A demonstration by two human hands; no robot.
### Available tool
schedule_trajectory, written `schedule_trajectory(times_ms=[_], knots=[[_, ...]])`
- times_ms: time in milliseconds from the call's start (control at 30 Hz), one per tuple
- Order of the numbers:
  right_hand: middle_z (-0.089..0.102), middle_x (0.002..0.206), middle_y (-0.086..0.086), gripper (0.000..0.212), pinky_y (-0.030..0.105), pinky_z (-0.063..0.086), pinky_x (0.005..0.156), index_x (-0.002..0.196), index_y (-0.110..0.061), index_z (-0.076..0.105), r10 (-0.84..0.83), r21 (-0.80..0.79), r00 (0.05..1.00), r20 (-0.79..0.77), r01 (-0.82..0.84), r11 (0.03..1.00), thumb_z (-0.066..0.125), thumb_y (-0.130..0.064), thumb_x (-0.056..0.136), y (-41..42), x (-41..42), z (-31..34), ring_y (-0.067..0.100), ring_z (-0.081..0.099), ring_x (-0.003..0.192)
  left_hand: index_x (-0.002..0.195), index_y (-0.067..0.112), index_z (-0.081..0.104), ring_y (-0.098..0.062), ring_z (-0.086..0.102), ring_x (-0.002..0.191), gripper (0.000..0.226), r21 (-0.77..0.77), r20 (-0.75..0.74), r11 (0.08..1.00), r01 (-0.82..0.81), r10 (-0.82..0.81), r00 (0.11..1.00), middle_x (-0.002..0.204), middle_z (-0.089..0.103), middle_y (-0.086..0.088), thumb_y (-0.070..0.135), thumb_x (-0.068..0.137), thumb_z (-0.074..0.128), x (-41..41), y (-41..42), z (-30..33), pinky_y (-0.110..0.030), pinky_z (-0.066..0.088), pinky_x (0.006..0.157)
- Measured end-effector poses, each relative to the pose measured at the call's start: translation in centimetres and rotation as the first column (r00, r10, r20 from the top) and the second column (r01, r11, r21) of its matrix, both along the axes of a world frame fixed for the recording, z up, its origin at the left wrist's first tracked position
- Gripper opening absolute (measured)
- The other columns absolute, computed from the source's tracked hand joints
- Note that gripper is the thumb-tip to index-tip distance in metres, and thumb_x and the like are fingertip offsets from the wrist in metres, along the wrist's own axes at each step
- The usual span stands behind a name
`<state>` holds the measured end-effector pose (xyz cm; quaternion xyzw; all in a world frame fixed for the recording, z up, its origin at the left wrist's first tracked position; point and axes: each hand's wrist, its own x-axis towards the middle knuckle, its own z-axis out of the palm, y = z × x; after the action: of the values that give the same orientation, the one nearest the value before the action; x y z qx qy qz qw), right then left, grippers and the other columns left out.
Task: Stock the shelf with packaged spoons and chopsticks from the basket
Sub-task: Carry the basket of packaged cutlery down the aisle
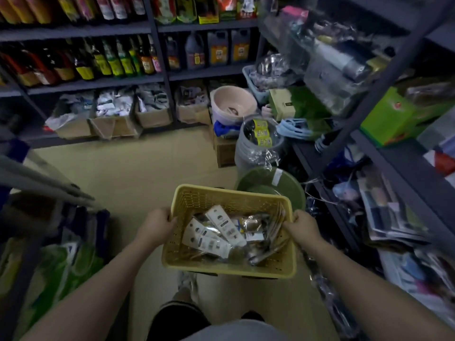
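In a narrow shop aisle, with dark metal shelving ahead and to the right.

Shelf (384, 153) on the right: tiers crowded with wrapped housewares, boxes and loose packets; likely the stocking target, judging by its nearness and similar kitchen goods, though no free slot clearly visible through the blur.

Back shelving (98, 82): bottled sauces above, open cardboard boxes (115, 124) on the lowest tier.

Floor (138, 168): pale tile, with stacked plastic basins and tubs (234, 104) beside the right-hand shelf, narrowing the walkway.

Yellow basket (221, 267): perforated plastic, held level at waist height over the floor, just in front of the body; kept level presumably to stop the load from sliding out.

Left hand (157, 225): fingers curled over the basket's left rim, thumb on top, gripping it.

Right hand (304, 223): fingers curled round the right rim in the same manner; two-sided grip balancing the weight.

Packaged spoons and chopsticks (219, 232): inside the basket, piled loosely, white card headers uppermost, clear wrap below; none yet on the shelf. Task judged at its carrying stage.
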<state>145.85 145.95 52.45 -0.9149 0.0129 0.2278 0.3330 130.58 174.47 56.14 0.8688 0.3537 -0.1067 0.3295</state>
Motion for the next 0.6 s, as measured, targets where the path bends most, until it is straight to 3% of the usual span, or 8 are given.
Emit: schedule_trajectory(times_ms=[167, 333, 367, 433, 500, 533, 600], knots=[[0.052, 0.063, -0.001, 0.029, 0.028, 0.039, 0.054, 0.059, -0.019, 0.046, -0.177, -0.058, 0.976, -0.130, 0.170, 0.984, 0.064, -0.019, 0.082, 5.3, 5.5, -1.5, 0.022, 0.055, 0.068, 0.095, 0.014, 0.057, -0.018, 0.054, 0.073, 0.012, -0.048, -0.059, 0.968, 0.246, -0.249, 0.967, 0.084, 0.059, -0.004, 0.014, 0.091, 0.046, 11.9, 7.7, -0.5, -0.024, 0.039, 0.054], [0.053, 0.066, 0.003, 0.030, 0.025, 0.036, 0.055, 0.058, -0.020, 0.048, -0.410, -0.066, 0.889, -0.203, 0.405, 0.912, 0.060, -0.021, 0.086, 6.1, 8.7, -3.1, 0.020, 0.052, 0.068, 0.096, 0.011, 0.058, -0.017, 0.052, 0.078, 0.014, -0.083, -0.089, 0.876, 0.475, -0.482, 0.872, 0.086, 0.056, -0.003, 0.015, 0.092, 0.045, 24.5, 9.3, -1.4, -0.025, 0.037, 0.065], [0.050, 0.063, 0.003, 0.032, 0.023, 0.035, 0.052, 0.057, -0.017, 0.046, -0.466, -0.071, 0.858, -0.217, 0.462, 0.884, 0.059, -0.018, 0.086, 5.8, 9.2, -3.9, 0.019, 0.048, 0.064, 0.095, 0.010, 0.059, -0.016, 0.051, 0.079, 0.015, -0.092, -0.099, 0.841, 0.534, -0.541, 0.835, 0.086, 0.056, -0.002, 0.014, 0.092, 0.045, 26.8, 8.9, -1.8, -0.022, 0.035, 0.063], [0.053, 0.064, 0.008, 0.025, 0.018, 0.038, 0.051, 0.062, -0.010, 0.052, -0.575, -0.074, 0.782, -0.241, 0.576, 0.814, 0.061, -0.015, 0.084, 5.1, 10.3, -5.7, 0.020, 0.048, 0.062, 0.077, 0.013, 0.054, -0.020, 0.052, 0.077, 0.015, -0.106, -0.139, 0.773, 0.625, -0.634, 0.761, 0.078, 0.056, -0.004, 0.012, 0.090, 0.046, 31.1, 7.6, -3.1, -0.021, 0.037, 0.054], [0.065, 0.075, 0.015, 0.013, 0.029, 0.049, 0.065, 0.074, -0.004, 0.065, -0.697, -0.053, 0.669, -0.258, 0.711, 0.702, 0.065, -0.016, 0.080, 4.2, 11.7, -8.2, 0.026, 0.060, 0.071, 0.065, 0.020, 0.040, -0.032, 0.056, 0.076, 0.025, -0.094, -0.160, 0.727, 0.680, -0.685, 0.710, 0.070, 0.054, -0.009, 0.011, 0.087, 0.048, 35.2, 6.1, -5.5, -0.028, 0.043, 0.061], [0.066, 0.081, 0.017, 0.011, 0.035, 0.050, 0.070, 0.081, -0.002, 0.067, -0.752, -0.043, 0.596, -0.281, 0.775, 0.631, 0.067, -0.013, 0.078, 3.9, 12.3, -9.4, 0.029, 0.062, 0.076, 0.068, 0.019, 0.039, -0.034, 0.056, 0.075, 0.021, -0.091, -0.176, 0.711, 0.697, -0.701, 0.691, 0.067, 0.052, -0.007, 0.013, 0.087, 0.048, 37.1, 5.3, -6.7, -0.032, 0.043, 0.063], [0.061, 0.079, 0.016, 0.008, 0.034, 0.044, 0.065, 0.080, -0.001, 0.063, -0.827, -0.037, 0.449, -0.338, 0.872, 0.488, 0.066, -0.008, 0.078, 3.2, 13.7, -11.6, 0.027, 0.056, 0.071, 0.079, 0.017, 0.040, -0.027, 0.053, 0.070, 0.011, -0.075, -0.189, 0.677, 0.732, -0.731, 0.656, 0.065, 0.048, -0.001, 0.016, 0.087, 0.048, 40.7, 3.3, -9.3, -0.032, 0.040, 0.061]])
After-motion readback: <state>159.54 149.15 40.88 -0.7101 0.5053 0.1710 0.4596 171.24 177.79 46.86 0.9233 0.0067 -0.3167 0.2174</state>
